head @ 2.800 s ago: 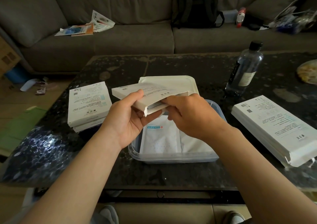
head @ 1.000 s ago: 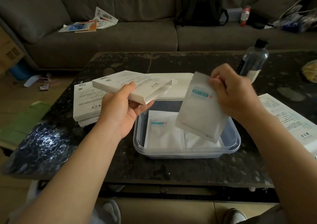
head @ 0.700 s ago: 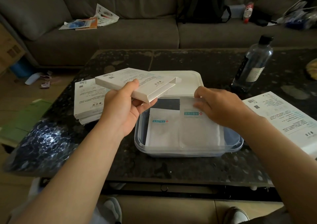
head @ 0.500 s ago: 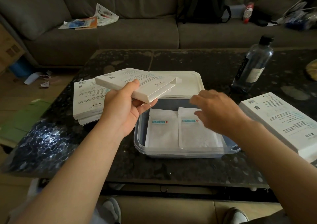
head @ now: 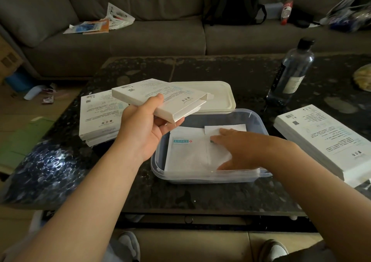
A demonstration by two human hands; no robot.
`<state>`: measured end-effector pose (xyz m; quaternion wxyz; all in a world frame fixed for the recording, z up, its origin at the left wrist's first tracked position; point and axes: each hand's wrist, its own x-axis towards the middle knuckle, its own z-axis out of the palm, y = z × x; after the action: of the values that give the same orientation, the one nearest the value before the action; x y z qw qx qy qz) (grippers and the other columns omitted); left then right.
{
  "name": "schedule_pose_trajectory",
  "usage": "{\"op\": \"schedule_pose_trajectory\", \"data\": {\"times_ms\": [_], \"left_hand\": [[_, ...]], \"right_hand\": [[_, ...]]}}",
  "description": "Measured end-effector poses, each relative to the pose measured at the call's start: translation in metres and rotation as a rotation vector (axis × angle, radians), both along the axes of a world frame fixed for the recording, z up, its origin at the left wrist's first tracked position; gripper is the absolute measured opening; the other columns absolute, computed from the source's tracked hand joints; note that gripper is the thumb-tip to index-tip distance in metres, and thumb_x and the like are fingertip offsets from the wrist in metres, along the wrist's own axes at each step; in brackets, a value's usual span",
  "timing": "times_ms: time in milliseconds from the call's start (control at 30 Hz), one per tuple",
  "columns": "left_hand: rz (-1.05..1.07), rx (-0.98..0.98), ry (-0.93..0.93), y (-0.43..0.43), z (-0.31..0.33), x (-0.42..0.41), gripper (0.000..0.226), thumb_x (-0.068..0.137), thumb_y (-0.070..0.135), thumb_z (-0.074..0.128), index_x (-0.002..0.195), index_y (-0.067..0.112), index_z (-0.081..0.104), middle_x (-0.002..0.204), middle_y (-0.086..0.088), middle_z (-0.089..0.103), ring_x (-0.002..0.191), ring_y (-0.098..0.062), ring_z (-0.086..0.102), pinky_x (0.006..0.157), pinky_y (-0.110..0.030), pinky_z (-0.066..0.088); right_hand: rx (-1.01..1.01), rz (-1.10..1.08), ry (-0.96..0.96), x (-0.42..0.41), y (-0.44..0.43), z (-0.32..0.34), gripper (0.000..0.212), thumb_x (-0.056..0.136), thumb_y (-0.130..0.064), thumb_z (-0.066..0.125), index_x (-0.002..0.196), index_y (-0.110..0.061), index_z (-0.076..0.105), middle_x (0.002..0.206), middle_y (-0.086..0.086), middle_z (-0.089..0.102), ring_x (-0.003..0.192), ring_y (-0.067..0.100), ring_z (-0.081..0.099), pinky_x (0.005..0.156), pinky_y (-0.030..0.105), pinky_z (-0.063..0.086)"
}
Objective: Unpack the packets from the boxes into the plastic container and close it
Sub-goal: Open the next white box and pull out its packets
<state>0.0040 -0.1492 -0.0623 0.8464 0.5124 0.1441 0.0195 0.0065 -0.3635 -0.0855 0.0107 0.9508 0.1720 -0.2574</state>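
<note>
A clear plastic container (head: pixel 259 121) sits on the dark table in front of me, with white packets (head: pixel 187 153) lying flat inside it. My right hand (head: pixel 239 148) lies flat with straight fingers on the right-hand packet (head: pixel 219 151) in the container. My left hand (head: pixel 144 127) grips an open white box (head: pixel 160 99) above the container's left rim, its open end pointing right. The container's white lid (head: pixel 218 95) lies just behind the container.
A stack of white boxes (head: pixel 98 117) lies at the left, another stack of boxes (head: pixel 321 139) at the right. A water bottle (head: pixel 289 75) stands at the back right. A grey sofa with a black backpack (head: pixel 230 0) runs behind the table.
My right hand drew a packet out of the box, lowered it into the container beside the other packet and now presses flat on it. The left hand keeps holding the box.
</note>
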Motion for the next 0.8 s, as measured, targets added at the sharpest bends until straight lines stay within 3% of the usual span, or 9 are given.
{"op": "schedule_pose_trajectory", "data": {"times_ms": [200, 400, 667, 800], "left_hand": [[-0.003, 0.020, -0.005, 0.000, 0.000, 0.000, 0.037, 0.102, 0.014, 0.065, 0.137, 0.017, 0.056, 0.123, -0.010, 0.074, 0.101, -0.024, 0.078, 0.070, -0.039, 0.066], [-0.012, 0.013, -0.005, 0.002, -0.001, 0.001, 0.039, 0.101, 0.014, 0.066, 0.139, 0.018, 0.055, 0.125, -0.010, 0.074, 0.103, -0.025, 0.078, 0.071, -0.039, 0.066], [-0.010, 0.007, -0.009, 0.002, 0.000, -0.001, 0.041, 0.101, 0.013, 0.066, 0.140, 0.017, 0.055, 0.125, -0.011, 0.074, 0.103, -0.025, 0.078, 0.069, -0.039, 0.066], [-0.010, 0.001, -0.013, 0.004, 0.001, -0.004, 0.039, 0.102, 0.012, 0.065, 0.139, 0.016, 0.055, 0.124, -0.011, 0.074, 0.101, -0.024, 0.078, 0.068, -0.038, 0.065]], "right_hand": [[-0.092, -0.001, -0.004, 0.001, 0.000, 0.002, 0.092, 0.088, -0.056, 0.064, 0.158, -0.032, 0.010, 0.166, 0.001, 0.013, 0.150, 0.028, 0.024, 0.117, 0.043, 0.030], [-0.112, -0.024, 0.019, 0.001, 0.002, -0.001, 0.093, 0.090, -0.056, 0.062, 0.158, -0.032, 0.004, 0.168, 0.002, 0.006, 0.150, 0.031, 0.023, 0.118, 0.044, 0.029], [-0.130, -0.021, 0.001, 0.005, 0.003, -0.010, 0.097, 0.087, -0.054, 0.067, 0.157, -0.030, 0.004, 0.166, 0.005, 0.012, 0.144, 0.032, 0.036, 0.115, 0.045, 0.037], [-0.153, -0.025, 0.001, 0.006, 0.005, -0.012, 0.100, 0.088, -0.054, 0.066, 0.157, -0.029, 0.000, 0.167, 0.006, 0.008, 0.147, 0.034, 0.030, 0.117, 0.048, 0.034]]}}
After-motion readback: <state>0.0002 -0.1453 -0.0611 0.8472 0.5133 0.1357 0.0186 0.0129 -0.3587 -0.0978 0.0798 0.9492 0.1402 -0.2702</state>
